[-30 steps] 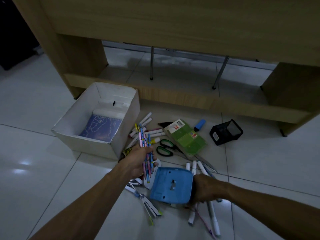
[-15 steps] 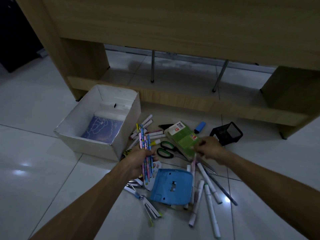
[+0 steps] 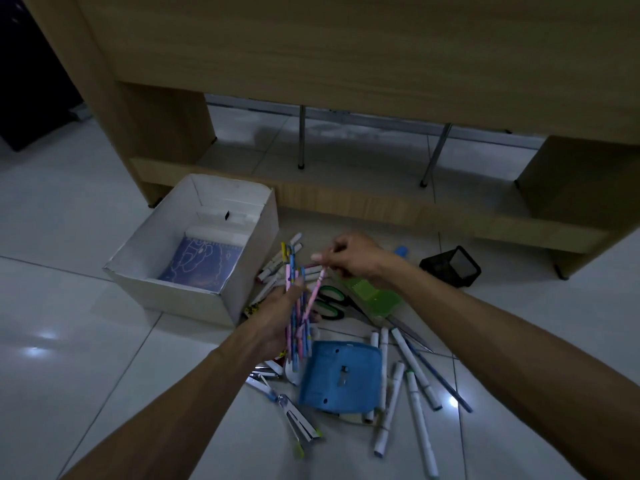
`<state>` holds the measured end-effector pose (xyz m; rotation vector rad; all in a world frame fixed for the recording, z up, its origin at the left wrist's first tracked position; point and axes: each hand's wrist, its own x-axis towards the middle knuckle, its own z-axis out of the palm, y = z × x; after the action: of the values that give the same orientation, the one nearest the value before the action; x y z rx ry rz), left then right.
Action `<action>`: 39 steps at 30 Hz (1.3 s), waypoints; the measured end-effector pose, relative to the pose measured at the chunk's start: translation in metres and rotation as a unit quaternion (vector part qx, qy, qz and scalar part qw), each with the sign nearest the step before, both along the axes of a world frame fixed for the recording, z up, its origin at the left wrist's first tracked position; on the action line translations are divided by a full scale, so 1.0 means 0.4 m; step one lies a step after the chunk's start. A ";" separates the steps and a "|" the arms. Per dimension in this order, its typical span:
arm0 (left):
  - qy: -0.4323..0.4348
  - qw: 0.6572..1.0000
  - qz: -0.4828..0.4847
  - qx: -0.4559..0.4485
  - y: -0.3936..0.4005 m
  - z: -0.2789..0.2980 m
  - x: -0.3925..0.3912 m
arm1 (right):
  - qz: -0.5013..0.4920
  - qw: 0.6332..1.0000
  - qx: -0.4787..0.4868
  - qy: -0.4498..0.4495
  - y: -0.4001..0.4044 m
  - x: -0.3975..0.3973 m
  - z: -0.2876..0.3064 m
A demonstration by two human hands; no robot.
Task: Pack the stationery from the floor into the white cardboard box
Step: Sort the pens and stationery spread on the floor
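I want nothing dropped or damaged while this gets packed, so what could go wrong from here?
The left hand holds a loose fan of thin patterned pencils while the right hand feeds in one pink pencil; some may slip out onto the floor. The white cardboard box sits off to the left, so the bundle might scatter on the way over. The green-handled scissors lie just beneath the hands and could be knocked.

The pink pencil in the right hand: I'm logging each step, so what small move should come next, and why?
Probably slide the pink pencil down into the bundle of pencils that the left hand grips. The right hand pinches its upper end and its lower end already lies among them; the white cardboard box stands open just left for one drop.
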<state>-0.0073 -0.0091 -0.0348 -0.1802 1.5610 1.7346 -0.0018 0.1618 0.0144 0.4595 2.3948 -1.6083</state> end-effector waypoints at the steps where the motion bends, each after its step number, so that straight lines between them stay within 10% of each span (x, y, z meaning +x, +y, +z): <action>1: 0.000 1.000 -0.011 0.015 0.002 0.005 0.002 | -0.005 1.000 -0.011 0.001 -0.012 0.000 -0.010; 5: -0.004 0.997 -0.068 0.021 0.006 0.010 0.010 | -0.023 0.993 -0.111 -0.026 -0.010 0.009 -0.018; 9: -0.024 0.998 -0.058 0.010 0.003 0.007 0.011 | -0.026 0.982 0.186 -0.027 0.104 0.050 -0.055; 14: -0.034 0.998 -0.045 0.004 -0.016 -0.006 0.005 | 0.245 0.815 0.402 -0.338 0.206 0.236 -0.172; 17: -0.047 0.998 -0.030 -0.017 -0.023 -0.020 -0.005 | 0.246 0.788 0.452 -0.336 0.211 0.338 -0.241; 27: -0.066 0.997 -0.013 -0.034 -0.013 -0.031 -0.034 | 0.111 0.884 0.357 -0.281 0.191 0.218 -0.140; 31: -0.061 0.998 -0.004 -0.023 -0.017 -0.026 -0.026 | -0.016 0.981 0.117 -0.156 0.103 0.136 -0.051; 35: -0.054 0.998 0.017 0.004 -0.016 -0.018 -0.023 | -0.065 0.997 -0.013 -0.046 -0.057 0.091 -0.033; 39: -0.058 0.996 0.060 0.024 -0.004 -0.013 -0.030 | -0.017 0.997 0.069 0.004 -0.192 0.078 -0.052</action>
<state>-0.0193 -0.0106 -0.0398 -0.3504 1.4492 1.8176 0.0295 0.0849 -0.0064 0.5213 2.5273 -1.4661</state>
